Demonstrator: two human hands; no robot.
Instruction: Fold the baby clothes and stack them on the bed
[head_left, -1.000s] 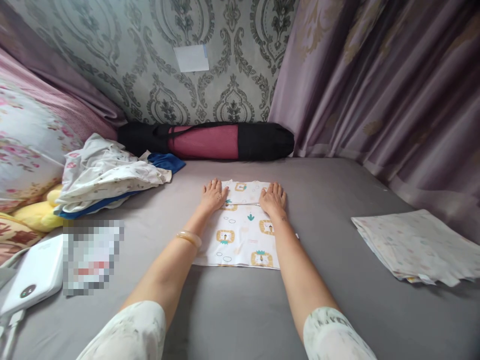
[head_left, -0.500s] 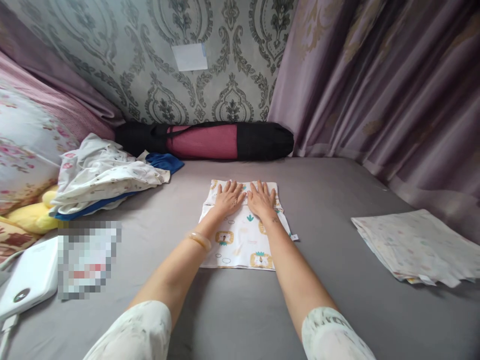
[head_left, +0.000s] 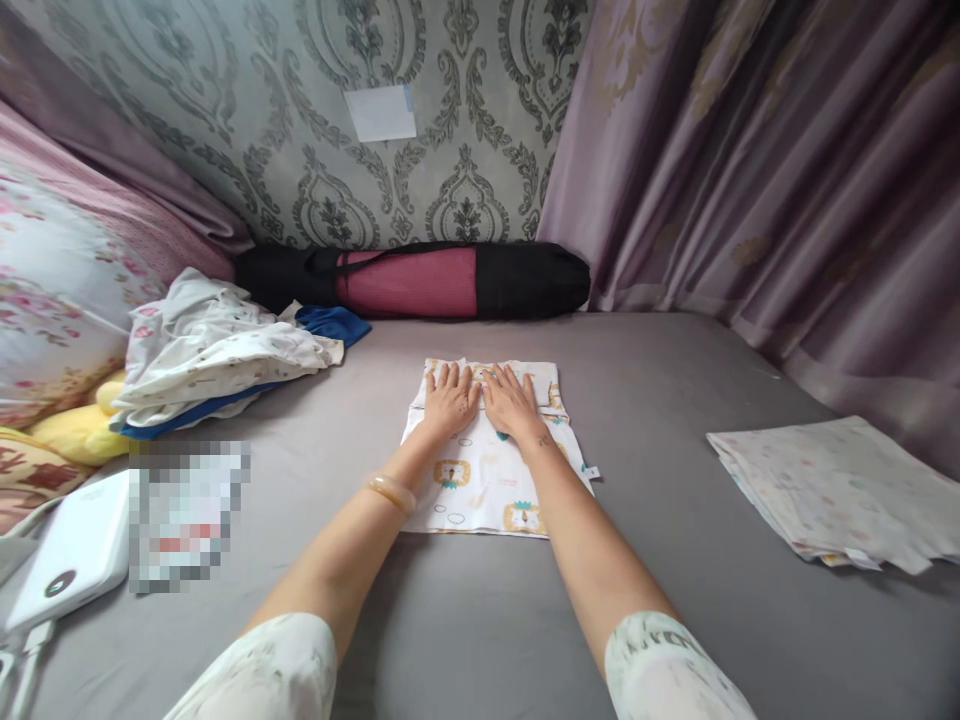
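A white cotton garment (head_left: pixel 484 490) printed with yellow lions and green leaves lies spread on the bed, its far end folded over into a band. My left hand (head_left: pixel 452 400) rests flat on the left part of that band, fingers spread and pointing away from me. Beside it, my right hand (head_left: pixel 511 400) presses palm down on the middle of the fold, its fingers also stretched out. The two hands are close together, and neither grips the fabric. A small white tag (head_left: pixel 592 474) sticks out from the garment's right edge.
Rumpled clothes (head_left: pixel 217 350) are heaped at the left, near a yellow plush toy (head_left: pixel 86 435). A white power bank (head_left: pixel 75 550) with a cable lies at the near left. Folded cloths (head_left: pixel 832 490) lie at the right. A black and red bag (head_left: pixel 412 282) lines the wall.
My right hand has slid a little to the left along the fold, closer to my left hand. Both hands stay flat on the garment. The whole view has shifted slightly.
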